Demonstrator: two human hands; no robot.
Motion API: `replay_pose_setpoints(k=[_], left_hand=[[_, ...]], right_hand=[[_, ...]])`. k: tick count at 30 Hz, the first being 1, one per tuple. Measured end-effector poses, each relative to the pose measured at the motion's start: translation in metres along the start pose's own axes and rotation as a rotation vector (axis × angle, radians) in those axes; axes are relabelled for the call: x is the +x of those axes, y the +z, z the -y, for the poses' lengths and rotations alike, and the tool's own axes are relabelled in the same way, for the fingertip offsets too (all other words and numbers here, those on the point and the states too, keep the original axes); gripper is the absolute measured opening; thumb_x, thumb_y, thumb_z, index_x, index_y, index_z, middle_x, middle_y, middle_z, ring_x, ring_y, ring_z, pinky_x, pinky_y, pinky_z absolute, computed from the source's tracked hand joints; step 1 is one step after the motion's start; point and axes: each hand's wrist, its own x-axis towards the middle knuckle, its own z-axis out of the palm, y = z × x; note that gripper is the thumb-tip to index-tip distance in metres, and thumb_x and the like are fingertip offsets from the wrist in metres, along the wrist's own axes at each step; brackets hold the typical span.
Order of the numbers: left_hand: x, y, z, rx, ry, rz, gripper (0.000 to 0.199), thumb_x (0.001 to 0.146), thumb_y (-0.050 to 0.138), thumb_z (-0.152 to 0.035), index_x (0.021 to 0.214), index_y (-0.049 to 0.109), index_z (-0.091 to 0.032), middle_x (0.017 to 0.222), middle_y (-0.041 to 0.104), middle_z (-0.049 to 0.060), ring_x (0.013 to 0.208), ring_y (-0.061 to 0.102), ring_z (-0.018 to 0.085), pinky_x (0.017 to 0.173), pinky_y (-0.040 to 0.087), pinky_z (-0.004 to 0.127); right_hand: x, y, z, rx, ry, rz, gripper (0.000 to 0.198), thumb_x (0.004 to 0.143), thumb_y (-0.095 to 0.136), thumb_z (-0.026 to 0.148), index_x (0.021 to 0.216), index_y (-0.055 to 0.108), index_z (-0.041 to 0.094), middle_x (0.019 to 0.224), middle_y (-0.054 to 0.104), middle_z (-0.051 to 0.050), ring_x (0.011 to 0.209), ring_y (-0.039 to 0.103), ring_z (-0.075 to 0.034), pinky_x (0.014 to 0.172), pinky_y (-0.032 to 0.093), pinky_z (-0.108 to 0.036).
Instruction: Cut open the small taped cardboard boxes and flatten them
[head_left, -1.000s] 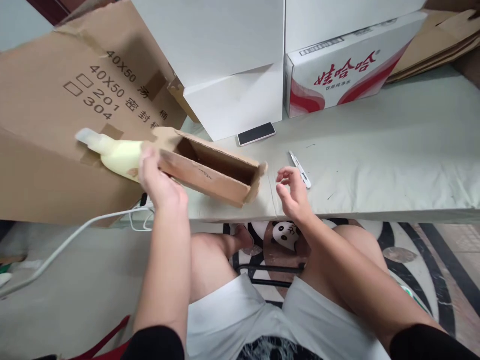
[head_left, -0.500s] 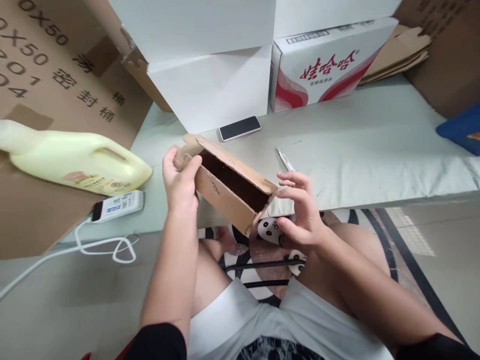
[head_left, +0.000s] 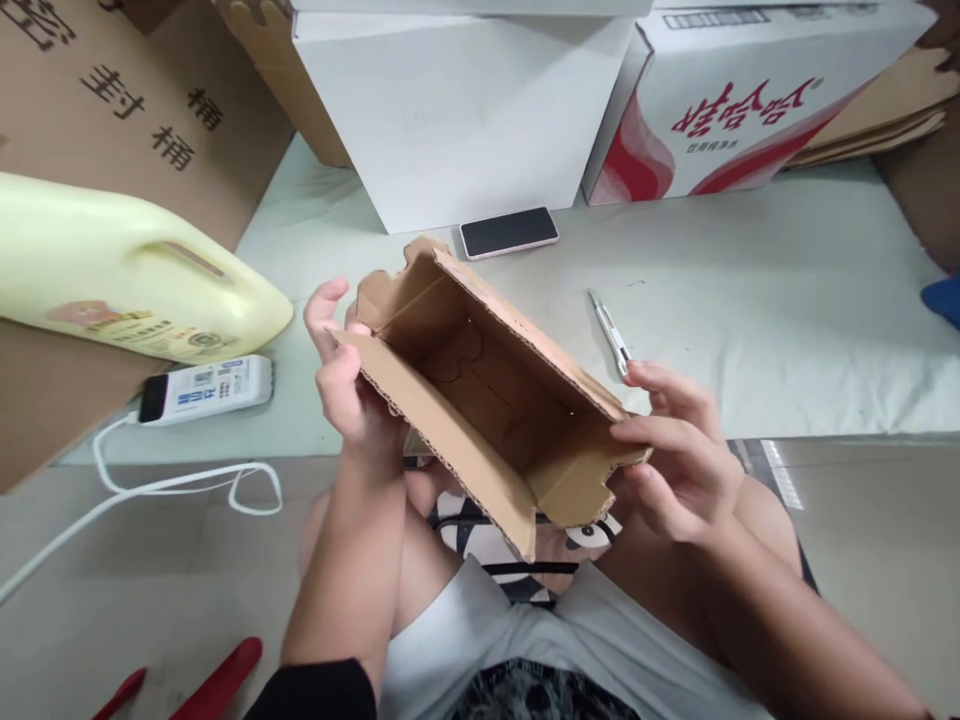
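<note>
A small brown cardboard box point(head_left: 487, 395) is held tilted above my lap, its open top toward me. The long flaps and notched end flaps stand apart, and the inside shows bare cardboard. My left hand point(head_left: 356, 395) grips the left end, with the thumb at the edge of the near flap and part of the palm hidden behind it. At the other end my right hand point(head_left: 682, 460) pinches the notched end flap between thumb and fingers. A white craft knife point(head_left: 610, 332) lies on the table just beyond the right fingertips.
A black-faced phone point(head_left: 510, 233) lies before a white box point(head_left: 465, 120). To its right stands a red-and-white carton point(head_left: 720, 130). At left are a yellow jug point(head_left: 142, 275) and a corded power strip point(head_left: 210, 388) on the pale green table cover point(head_left: 787, 330).
The box has come closer and its top is opened wider, with the near flap folded outward. My right hand has moved onto the end flap. The view has shifted too.
</note>
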Motion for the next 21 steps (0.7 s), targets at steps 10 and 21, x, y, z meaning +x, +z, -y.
replay_pose_setpoints(k=[10,21], left_hand=[[-0.002,0.001,0.003,-0.019,0.160,0.045,0.026,0.086,0.048,-0.052,0.091,0.054,-0.028,0.087,0.064,0.004,0.105,0.068,0.026,0.111,0.048,0.047],[0.005,-0.005,0.026,-0.103,0.324,0.091,0.046,0.093,0.052,-0.067,0.076,0.052,-0.025,0.071,0.061,0.000,0.082,0.064,0.018,0.113,0.044,0.042]], right_hand=[[-0.012,0.008,-0.028,-0.054,0.100,-0.089,0.048,0.103,0.046,0.041,0.151,0.047,0.041,0.151,0.049,-0.007,0.140,0.050,-0.032,0.109,0.050,-0.056],[-0.018,0.033,-0.045,0.042,0.119,-0.138,0.054,0.100,0.054,0.040,0.152,0.045,0.039,0.137,0.057,-0.009,0.131,0.056,-0.030,0.108,0.051,-0.057]])
